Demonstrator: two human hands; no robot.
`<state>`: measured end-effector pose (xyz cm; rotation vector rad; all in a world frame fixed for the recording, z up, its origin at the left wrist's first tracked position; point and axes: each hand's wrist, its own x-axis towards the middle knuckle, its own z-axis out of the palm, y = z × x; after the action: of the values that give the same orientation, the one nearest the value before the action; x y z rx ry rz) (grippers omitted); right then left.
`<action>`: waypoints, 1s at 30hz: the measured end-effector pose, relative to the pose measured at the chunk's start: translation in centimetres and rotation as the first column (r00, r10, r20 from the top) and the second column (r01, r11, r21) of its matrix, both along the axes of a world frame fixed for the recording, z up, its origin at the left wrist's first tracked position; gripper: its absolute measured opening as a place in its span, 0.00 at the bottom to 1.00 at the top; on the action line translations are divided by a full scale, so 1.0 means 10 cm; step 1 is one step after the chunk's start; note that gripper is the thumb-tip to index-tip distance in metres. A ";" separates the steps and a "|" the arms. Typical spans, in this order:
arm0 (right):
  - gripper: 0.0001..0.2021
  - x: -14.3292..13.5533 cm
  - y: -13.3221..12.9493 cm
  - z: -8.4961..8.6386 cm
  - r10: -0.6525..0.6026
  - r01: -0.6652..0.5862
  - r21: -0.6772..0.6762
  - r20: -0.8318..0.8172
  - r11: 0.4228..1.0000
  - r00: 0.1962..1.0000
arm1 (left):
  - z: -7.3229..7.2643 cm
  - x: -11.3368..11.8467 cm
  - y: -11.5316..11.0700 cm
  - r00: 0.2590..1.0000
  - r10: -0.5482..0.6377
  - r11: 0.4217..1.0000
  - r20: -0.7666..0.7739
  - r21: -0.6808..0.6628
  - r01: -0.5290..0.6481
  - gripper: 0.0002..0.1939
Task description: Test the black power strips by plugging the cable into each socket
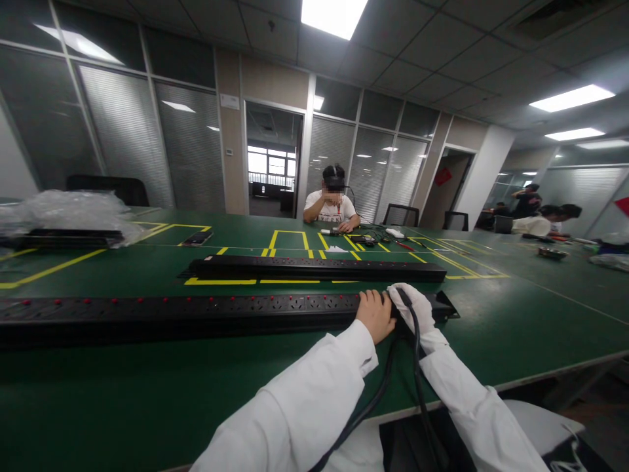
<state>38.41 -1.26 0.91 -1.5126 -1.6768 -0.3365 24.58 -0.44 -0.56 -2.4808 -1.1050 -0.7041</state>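
Note:
A long black power strip (196, 313) with a row of sockets and small red parts lies across the near side of the green table. My bare left hand (376, 316) is closed over the strip near its right end, fingers bent across the top. Beside it, my right hand (415, 309), in a white glove, grips the end of a thick black power cord (417, 347) at the strip. The plug end is hidden by the fingers. Both cord lengths hang down over the table edge towards my lap.
A second black power strip (319, 267) lies behind the first. Farther back are a phone (198, 238), clear plastic wrap (73, 213) and loose cables (373, 239). Yellow tape marks the table (196, 387). Across it sits a person (331, 204) with a hand at the head.

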 end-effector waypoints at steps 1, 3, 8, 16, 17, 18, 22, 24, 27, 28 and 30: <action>0.17 -0.01 0.01 0.00 -0.014 0.014 -0.001 -0.013 1.000 1.000 | 0.00 0.00 0.00 1.000 -0.001 1.000 0.001 -0.002 0.001 0.33; 0.18 -0.01 0.02 -0.01 -0.055 0.055 0.000 -0.056 0.998 0.997 | 0.00 -0.01 -0.01 1.000 -0.003 1.000 0.002 -0.002 0.003 0.33; 0.24 -0.01 0.05 -0.01 -0.046 0.047 -0.001 -0.228 0.999 0.973 | 0.00 -0.01 -0.01 1.000 0.001 1.000 0.013 0.004 -0.001 0.32; 0.25 -0.11 -0.08 0.10 0.066 -0.064 0.018 -0.340 0.998 0.938 | 0.01 -0.02 -0.03 1.000 0.000 1.000 0.009 0.005 0.000 0.32; 0.25 -0.12 -0.09 0.11 0.093 -0.091 0.022 -0.369 0.996 0.925 | 0.01 -0.02 -0.03 1.000 0.001 1.000 0.006 0.002 -0.001 0.32; 0.26 -0.13 -0.10 0.12 0.121 -0.117 0.036 -0.404 0.992 0.907 | 0.01 -0.02 -0.03 1.000 0.002 1.000 0.004 0.001 -0.002 0.32; 0.29 -0.02 -0.07 0.12 0.179 -0.117 0.146 -0.556 0.982 0.812 | 0.00 -0.01 -0.02 1.000 0.003 1.000 0.005 0.003 -0.003 0.32; 0.30 0.08 -0.03 0.11 0.136 -0.036 0.172 -0.613 0.984 0.778 | -0.01 -0.01 -0.02 1.000 0.000 1.000 0.010 0.006 0.000 0.32; 0.29 0.20 0.00 0.12 0.096 0.011 0.156 -0.660 0.988 0.745 | -0.01 -0.01 -0.02 1.000 -0.004 1.000 0.013 0.015 0.004 0.32; 0.29 0.22 0.00 0.14 0.110 -0.006 0.156 -0.667 0.988 0.737 | -0.01 -0.02 -0.02 1.000 -0.004 1.000 0.012 0.016 0.003 0.32; 0.26 0.22 -0.02 0.17 0.167 -0.076 0.165 -0.665 0.983 0.728 | -0.01 -0.02 -0.02 1.000 -0.003 1.000 0.013 0.018 0.003 0.32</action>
<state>40.66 -1.46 2.59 -1.2085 -1.1233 0.1789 24.39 -0.60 -0.65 -2.4668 -1.0955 -0.7281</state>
